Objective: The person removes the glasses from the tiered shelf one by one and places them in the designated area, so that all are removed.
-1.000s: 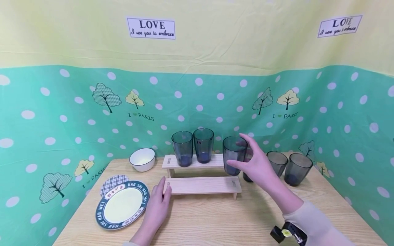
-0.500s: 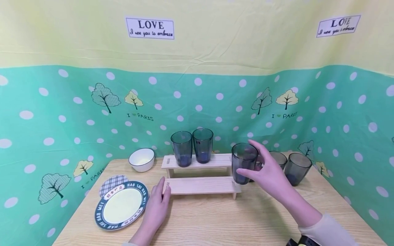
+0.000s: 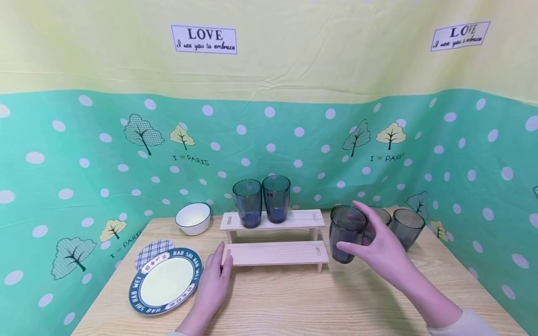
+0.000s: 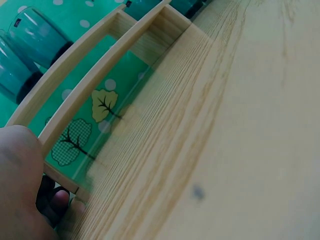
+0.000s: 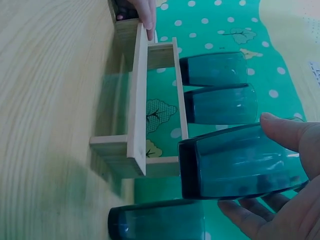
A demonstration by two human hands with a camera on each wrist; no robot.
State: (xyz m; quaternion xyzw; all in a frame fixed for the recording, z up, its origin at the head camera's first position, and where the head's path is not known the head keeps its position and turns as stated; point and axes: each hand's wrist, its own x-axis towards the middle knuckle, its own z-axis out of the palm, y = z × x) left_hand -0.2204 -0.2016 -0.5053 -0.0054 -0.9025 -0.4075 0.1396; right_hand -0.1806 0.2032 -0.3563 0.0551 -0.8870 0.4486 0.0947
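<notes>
My right hand grips a dark tinted glass tumbler round its side. The tumbler is upright, just right of a two-tier wooden rack, and looks raised off the table. In the right wrist view the thumb and fingers hold the tumbler from opposite sides. At the lower tier's left end, my left hand holds the rack between thumb and fingers. Two similar tumblers, a left one and a right one, stand on the upper tier's left half.
More tumblers stand on the table at right, partly hidden behind my right hand. A white bowl is at the back left. Nearer lies a blue-rimmed plate overlapping a checked round mat. A polka-dot cloth hangs behind.
The right hand has carried its tumbler rightward and lower, from over the right end of the rack to beside it. My left hand keeps its place on the rack.
</notes>
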